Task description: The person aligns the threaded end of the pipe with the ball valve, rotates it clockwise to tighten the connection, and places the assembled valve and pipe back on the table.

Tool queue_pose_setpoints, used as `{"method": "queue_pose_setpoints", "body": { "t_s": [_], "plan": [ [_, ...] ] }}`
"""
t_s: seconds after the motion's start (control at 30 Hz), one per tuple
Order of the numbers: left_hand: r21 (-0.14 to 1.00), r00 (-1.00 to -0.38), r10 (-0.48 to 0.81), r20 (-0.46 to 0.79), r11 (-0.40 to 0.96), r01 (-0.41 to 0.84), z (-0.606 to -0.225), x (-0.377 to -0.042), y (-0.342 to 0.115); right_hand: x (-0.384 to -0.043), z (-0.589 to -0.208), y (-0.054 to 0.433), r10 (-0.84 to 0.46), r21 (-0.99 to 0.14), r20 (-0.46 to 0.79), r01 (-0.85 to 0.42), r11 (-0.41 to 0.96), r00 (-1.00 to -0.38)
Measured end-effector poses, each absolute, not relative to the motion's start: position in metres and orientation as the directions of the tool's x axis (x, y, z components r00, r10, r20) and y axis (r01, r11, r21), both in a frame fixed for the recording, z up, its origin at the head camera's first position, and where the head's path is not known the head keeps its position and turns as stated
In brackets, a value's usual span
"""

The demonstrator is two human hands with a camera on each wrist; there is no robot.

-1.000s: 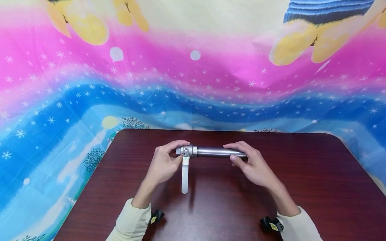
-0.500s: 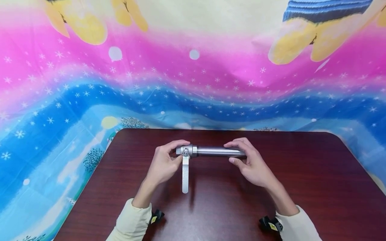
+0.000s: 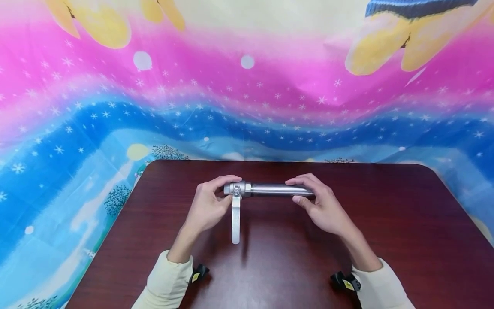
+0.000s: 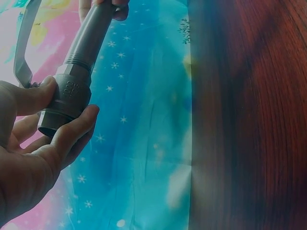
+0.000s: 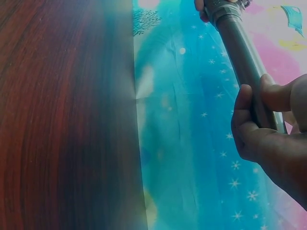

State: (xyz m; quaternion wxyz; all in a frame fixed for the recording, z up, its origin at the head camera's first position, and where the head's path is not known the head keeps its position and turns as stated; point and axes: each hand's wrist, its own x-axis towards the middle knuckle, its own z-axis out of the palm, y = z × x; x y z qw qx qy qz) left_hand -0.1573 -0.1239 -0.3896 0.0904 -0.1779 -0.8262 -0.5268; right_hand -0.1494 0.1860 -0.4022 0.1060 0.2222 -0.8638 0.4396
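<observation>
Reddish-brown table (image 3: 278, 262), metal valve (image 3: 238, 189) pinched in left grip (image 3: 208, 204), joined pipe (image 3: 268, 189) held at outer end by right grip (image 3: 326, 208)

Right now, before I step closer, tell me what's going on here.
A person is holding a metal valve with a pipe joined to it, above a table. The left grip pinches the valve; the right grip is round the pipe's other end. The lever sticks out across the pipe's line, toward the person. Some thread shows where the pipe meets the valve; whether it is fully seated, I can't tell.
</observation>
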Motion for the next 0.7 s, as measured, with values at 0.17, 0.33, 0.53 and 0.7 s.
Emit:
{"method": "queue_pose_setpoints", "body": {
  "t_s": [0.17,0.33,0.53,0.7],
  "plan": [
    [0.834,-0.919,0.2,0.34,0.389,0.393,-0.3918,-0.1582,-0.125,-0.1498,-0.4021,0.1864,-0.295,-0.733,0.354,-0.459,0.503,-0.888],
    [0.835,-0.92,0.201,0.337,0.387,0.391,-0.3908,-0.1572,-0.1248,-0.1498,-0.4018,0.1877,-0.306,-0.772,0.31,-0.426,0.472,-0.9],
    [0.84,-0.921,0.201,0.335,0.38,0.388,-0.3896,-0.1563,-0.1249,-0.1493,-0.4018,0.1885,-0.317,-0.776,0.289,-0.415,0.475,-0.903],
    [0.841,-0.919,0.202,0.339,0.372,0.392,-0.389,-0.1557,-0.1242,-0.1483,-0.4021,0.1869,-0.303,-0.754,0.299,-0.418,0.506,-0.905]
  ]
}}
